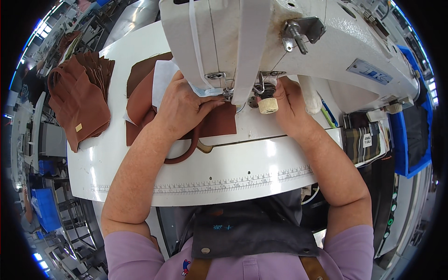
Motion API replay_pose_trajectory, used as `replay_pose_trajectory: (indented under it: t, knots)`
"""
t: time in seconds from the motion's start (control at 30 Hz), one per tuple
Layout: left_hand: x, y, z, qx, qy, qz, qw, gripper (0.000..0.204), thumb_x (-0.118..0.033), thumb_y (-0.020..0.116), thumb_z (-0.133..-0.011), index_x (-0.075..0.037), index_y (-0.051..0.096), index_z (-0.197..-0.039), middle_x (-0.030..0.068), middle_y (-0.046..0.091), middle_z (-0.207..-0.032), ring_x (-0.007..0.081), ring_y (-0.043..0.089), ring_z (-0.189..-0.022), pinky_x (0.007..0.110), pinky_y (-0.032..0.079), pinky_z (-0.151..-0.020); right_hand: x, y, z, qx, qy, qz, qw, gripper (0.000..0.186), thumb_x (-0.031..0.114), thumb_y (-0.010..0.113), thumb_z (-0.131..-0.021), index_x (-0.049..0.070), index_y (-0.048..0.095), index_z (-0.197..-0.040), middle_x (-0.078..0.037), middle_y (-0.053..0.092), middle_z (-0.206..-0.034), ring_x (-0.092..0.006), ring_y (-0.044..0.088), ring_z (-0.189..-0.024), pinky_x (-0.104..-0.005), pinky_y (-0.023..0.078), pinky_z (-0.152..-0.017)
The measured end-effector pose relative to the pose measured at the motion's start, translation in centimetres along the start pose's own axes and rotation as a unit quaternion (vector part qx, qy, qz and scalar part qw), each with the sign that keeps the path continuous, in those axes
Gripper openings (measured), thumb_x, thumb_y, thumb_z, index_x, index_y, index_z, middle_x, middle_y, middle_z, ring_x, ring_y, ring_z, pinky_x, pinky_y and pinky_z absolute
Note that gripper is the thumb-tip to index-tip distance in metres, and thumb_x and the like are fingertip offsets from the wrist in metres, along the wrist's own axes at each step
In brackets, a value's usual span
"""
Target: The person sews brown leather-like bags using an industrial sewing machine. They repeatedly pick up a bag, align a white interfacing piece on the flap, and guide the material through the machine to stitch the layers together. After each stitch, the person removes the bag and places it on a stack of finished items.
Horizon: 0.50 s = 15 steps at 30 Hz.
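Observation:
A brown leather bag piece [219, 123] with a rounded handle [187, 154] lies on the sewing machine's bed, its edge under the machine head. My left hand [182, 107] is closed on this piece beside the needle area, thumb and fingertips close together at its edge. White lining [163, 77] stands up from the piece behind that hand. To the right of the cream tension knob [268, 105], my right hand [291, 107] reaches behind the machine head [224, 42]. Its thumb shows, but its fingers are mostly hidden, and I cannot make out what they touch.
A stack of brown leather panels [86, 100] with handles rests on the white table [261, 163] at the left. A printed ruler runs along the front edge. Pens [329, 112] and a striped fabric bundle [366, 140] are at the right, near a blue bin [399, 140].

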State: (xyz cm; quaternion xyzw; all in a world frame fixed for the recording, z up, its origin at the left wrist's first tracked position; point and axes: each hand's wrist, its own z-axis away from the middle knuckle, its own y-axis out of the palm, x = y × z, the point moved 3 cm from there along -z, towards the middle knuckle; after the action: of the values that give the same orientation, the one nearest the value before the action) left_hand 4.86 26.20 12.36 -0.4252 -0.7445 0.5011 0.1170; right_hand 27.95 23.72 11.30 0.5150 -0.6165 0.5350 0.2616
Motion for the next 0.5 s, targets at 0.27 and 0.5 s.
replay_pose_trajectory:
  t: [0.27,0.5]
  knots:
    - [0.1,0.1,0.1,0.003,-0.008,0.012,1.0,0.014,-0.021,0.08,-0.08,-0.017,0.083,-0.093,-0.0014,0.076,-0.101,0.0246,0.062,-0.108,0.038,0.044,-0.106,1.5,0.5,0.0,-0.043,0.049,-0.052,0.997,0.049,0.045,0.042,-0.109,0.002,0.061,-0.094,0.001,0.059,-0.074,-0.0089,0.049,-0.071,-0.0257,0.044,-0.069]
    - [-0.5,0.0,0.5,0.03,-0.038,0.043,0.998,0.012,-0.022,0.082,-0.077,-0.017,0.083,-0.088,0.0002,0.077,-0.097,0.0257,0.062,-0.108,0.037,0.046,-0.104,1.6,0.3,-0.2,-0.05,0.011,-0.021,0.998,0.049,0.045,0.043,-0.109,0.004,0.061,-0.091,0.001,0.058,-0.071,-0.0097,0.051,-0.072,-0.0268,0.044,-0.07]
